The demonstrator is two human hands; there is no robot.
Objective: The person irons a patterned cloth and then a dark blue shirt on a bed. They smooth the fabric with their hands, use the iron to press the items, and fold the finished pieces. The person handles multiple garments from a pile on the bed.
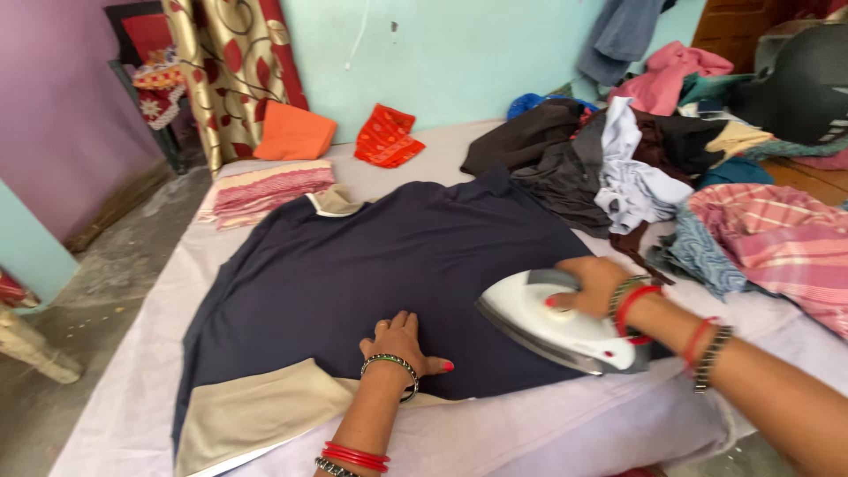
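Observation:
A dark navy shirt (380, 265) with a beige collar and beige hem lies spread flat on a bed covered by a pale lilac sheet (150, 353). My left hand (402, 344) rests flat on the shirt near its lower edge, fingers spread, pressing the cloth down. My right hand (592, 283) grips the handle of a white electric iron (556, 331), which sits on the shirt's right side with its tip pointing left. Both wrists wear red and beaded bangles.
A heap of mixed clothes (654, 168) fills the bed's right and far side, with a pink checked cloth (777, 238). Folded striped fabric (269, 190), an orange cloth (294, 132) and a red cloth (386, 137) lie at the far edge. A patterned curtain (231, 62) hangs behind.

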